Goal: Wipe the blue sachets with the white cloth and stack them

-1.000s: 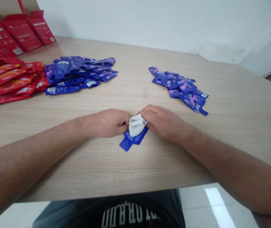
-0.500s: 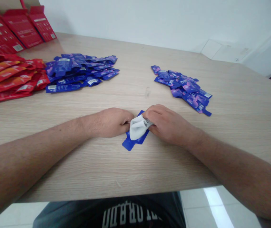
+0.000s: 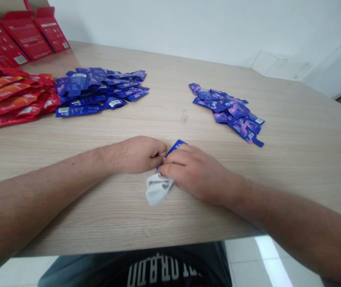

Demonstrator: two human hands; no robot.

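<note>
The white cloth (image 3: 157, 190) has slid toward the person, just in front of the blue sachet (image 3: 176, 146). The left hand (image 3: 136, 155) and right hand (image 3: 196, 173) meet on the sachet, their grip hidden; a loose hold could let it slip.

A light wood-grain table (image 3: 292, 159) carries a heap of blue sachets (image 3: 98, 89) ahead of the left hand (image 3: 136, 155), a purple-blue heap (image 3: 227, 109) ahead of the right hand (image 3: 198, 173), and red sachets (image 3: 8, 93) farther left.
</note>
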